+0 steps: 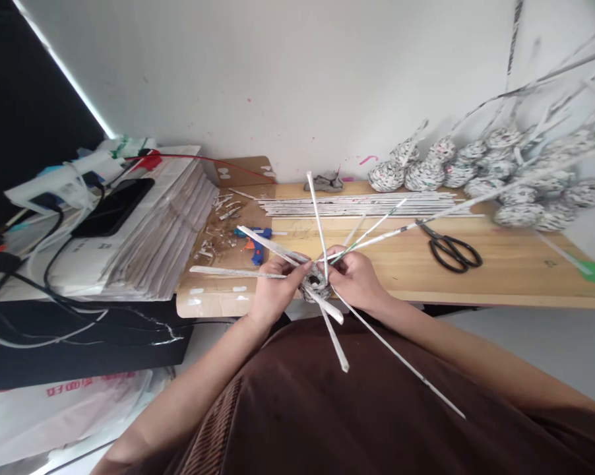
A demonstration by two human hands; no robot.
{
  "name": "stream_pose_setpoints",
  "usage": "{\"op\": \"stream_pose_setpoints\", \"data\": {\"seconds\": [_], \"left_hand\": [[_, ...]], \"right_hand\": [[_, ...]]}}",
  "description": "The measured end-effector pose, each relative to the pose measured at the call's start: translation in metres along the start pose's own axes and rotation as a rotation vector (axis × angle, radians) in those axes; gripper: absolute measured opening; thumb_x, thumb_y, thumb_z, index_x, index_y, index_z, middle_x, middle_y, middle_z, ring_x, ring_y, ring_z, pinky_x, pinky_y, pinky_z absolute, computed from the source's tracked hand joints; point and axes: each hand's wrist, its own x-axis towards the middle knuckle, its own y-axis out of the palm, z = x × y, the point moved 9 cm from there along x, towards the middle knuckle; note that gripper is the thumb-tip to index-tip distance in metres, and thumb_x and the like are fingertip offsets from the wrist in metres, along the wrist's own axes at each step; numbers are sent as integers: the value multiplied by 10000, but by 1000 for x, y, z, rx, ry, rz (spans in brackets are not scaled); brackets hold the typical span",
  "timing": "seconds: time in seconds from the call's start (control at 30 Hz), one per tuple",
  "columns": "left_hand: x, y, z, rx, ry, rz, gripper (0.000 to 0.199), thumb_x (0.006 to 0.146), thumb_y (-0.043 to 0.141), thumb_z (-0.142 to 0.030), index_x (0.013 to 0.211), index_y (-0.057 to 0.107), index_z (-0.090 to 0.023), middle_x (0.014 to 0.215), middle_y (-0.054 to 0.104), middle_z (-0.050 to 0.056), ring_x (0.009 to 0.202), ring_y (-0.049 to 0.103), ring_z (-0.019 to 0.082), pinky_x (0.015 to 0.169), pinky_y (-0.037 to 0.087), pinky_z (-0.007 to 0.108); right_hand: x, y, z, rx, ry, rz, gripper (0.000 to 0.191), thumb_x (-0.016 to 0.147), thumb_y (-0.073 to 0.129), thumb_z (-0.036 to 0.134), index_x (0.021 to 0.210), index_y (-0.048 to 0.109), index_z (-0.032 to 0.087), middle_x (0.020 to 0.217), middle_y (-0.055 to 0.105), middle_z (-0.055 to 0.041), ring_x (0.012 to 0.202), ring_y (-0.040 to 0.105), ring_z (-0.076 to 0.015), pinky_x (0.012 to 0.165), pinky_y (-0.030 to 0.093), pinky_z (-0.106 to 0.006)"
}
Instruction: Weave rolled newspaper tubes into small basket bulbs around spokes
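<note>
A small round woven paper piece (314,285) is held between both hands above the table's front edge, with several rolled paper strips sticking out around it. My left hand (279,285) grips its left side, thumb on the rim. My right hand (353,277) pinches paper strips at its right side. One long strip (401,229) runs from there up to the right, across the table. Another thin strip (401,356) slants down to the right over the brown clothing.
Behind lie a row of paper sticks (357,206) and a blue glue gun (258,245). Black scissors (453,253) rest at the right, near several woven gourd shapes (423,175). Stacked paper (169,224), a phone (114,206) and a power strip (64,183) are at the left.
</note>
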Motion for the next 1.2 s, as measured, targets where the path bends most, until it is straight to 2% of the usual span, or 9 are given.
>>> {"op": "stream_pose_setpoints", "data": {"seconds": [0.1, 0.2, 0.33, 0.47, 0.7, 0.87, 1.0, 1.1, 1.2], "left_hand": [[0, 3, -1, 2, -88, 253, 376, 669, 874, -215, 1012, 728, -164, 952, 771, 62, 876, 721, 170, 835, 567, 275], [2, -6, -2, -38, -170, 350, 459, 644, 877, -159, 1079, 731, -179, 1030, 772, 88, 970, 732, 203, 866, 581, 301], [7, -16, 6, -67, -294, 322, 402, 649, 886, -221, 1029, 759, -183, 963, 779, 100, 845, 748, 197, 713, 607, 268], [11, -8, 6, 7, -323, 365, 353, 666, 885, -324, 963, 784, -163, 924, 774, 115, 737, 723, 174, 613, 586, 246], [25, 15, -15, 202, -151, 470, 231, 680, 851, -346, 824, 809, -171, 736, 753, 82, 621, 666, 161, 543, 527, 239], [30, 13, -10, 223, -144, 385, 186, 639, 855, -317, 717, 788, -162, 612, 707, 55, 500, 599, 127, 498, 497, 231], [27, 7, -3, 164, -177, 324, 172, 630, 852, -271, 759, 795, -173, 652, 733, 66, 547, 650, 156, 527, 534, 248], [17, 4, -5, 106, -211, 375, 313, 621, 858, -226, 923, 798, -169, 810, 776, 89, 703, 721, 198, 667, 591, 294], [10, 1, -11, 126, -204, 408, 330, 633, 866, -240, 941, 790, -149, 885, 777, 118, 768, 733, 221, 706, 599, 314]], "right_hand": [[0, -1, -2, 7, 34, 12, 107, 791, 643, 286, 786, 640, 179, 636, 603, 15, 576, 546, -128, 559, 432, -240], [1, -1, -3, -4, 44, 35, 96, 785, 640, 277, 788, 637, 181, 628, 603, 19, 568, 545, -128, 557, 435, -243], [3, 0, 0, -48, 16, 73, 83, 785, 633, 253, 815, 654, 179, 666, 631, 4, 598, 569, -139, 586, 455, -257], [4, 1, 3, -61, 19, 100, 94, 790, 628, 236, 851, 667, 174, 694, 648, -7, 613, 585, -142, 591, 458, -261], [1, 4, 13, -104, -25, 129, 69, 793, 625, 220, 846, 647, 183, 670, 641, 6, 575, 559, -125, 559, 431, -242], [0, 6, 15, -149, -78, 162, 61, 818, 585, 210, 862, 620, 186, 683, 623, 14, 578, 543, -118, 569, 420, -237], [0, 5, 10, -144, -61, 157, 56, 823, 587, 214, 868, 610, 190, 695, 622, 18, 594, 551, -118, 585, 424, -238], [1, 4, 5, -117, -25, 146, 63, 824, 599, 225, 875, 615, 191, 714, 638, 11, 617, 575, -125, 605, 442, -246], [0, 4, 5, -115, -1, 136, 62, 830, 608, 240, 862, 621, 189, 704, 637, 6, 614, 571, -125, 607, 446, -252]]}}
